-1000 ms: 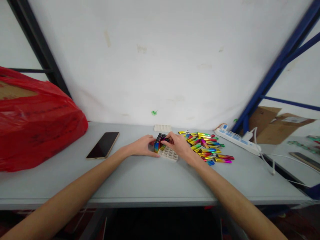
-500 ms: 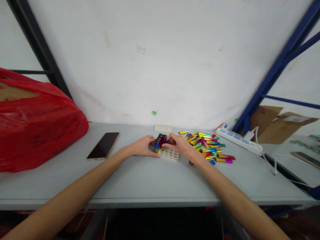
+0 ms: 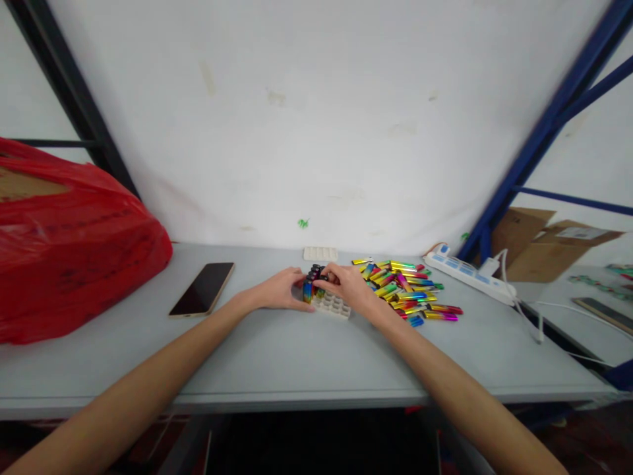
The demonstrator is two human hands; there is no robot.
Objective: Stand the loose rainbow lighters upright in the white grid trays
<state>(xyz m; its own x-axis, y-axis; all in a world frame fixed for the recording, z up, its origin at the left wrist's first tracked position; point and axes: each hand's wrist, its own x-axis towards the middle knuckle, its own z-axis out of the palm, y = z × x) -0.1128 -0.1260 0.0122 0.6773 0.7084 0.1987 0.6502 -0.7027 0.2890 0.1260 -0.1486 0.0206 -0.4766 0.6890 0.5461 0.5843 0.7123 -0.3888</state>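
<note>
Two bare hands worked close together at the pale tray [image 3: 339,307], and I watched them from far away through the head camera. My left hand [image 3: 281,290] curved like a letter C by the tray's left end, its thumb and fingers apart, next to the standing tubes [image 3: 307,291]. Those were shiny and smooth, blue and gold, with round black tops. My right hand [image 3: 350,287] had its thumb and fingers pinched on a black-topped piece [image 3: 324,278], mostly hidden by the fingers. The tray lay on the flat gray table [image 3: 297,363] and had rows of little hollows. Just right of that hand, a messy pile of thin, shiny sticks [image 3: 410,290] lay in many bright colors. A flat dark phone [image 3: 202,289] lay to the left, near a crinkly red plastic bag [image 3: 84,254]. Behind the tray was a pale, ridged block [image 3: 320,253], by the wall [image 3: 321,145].
</note>
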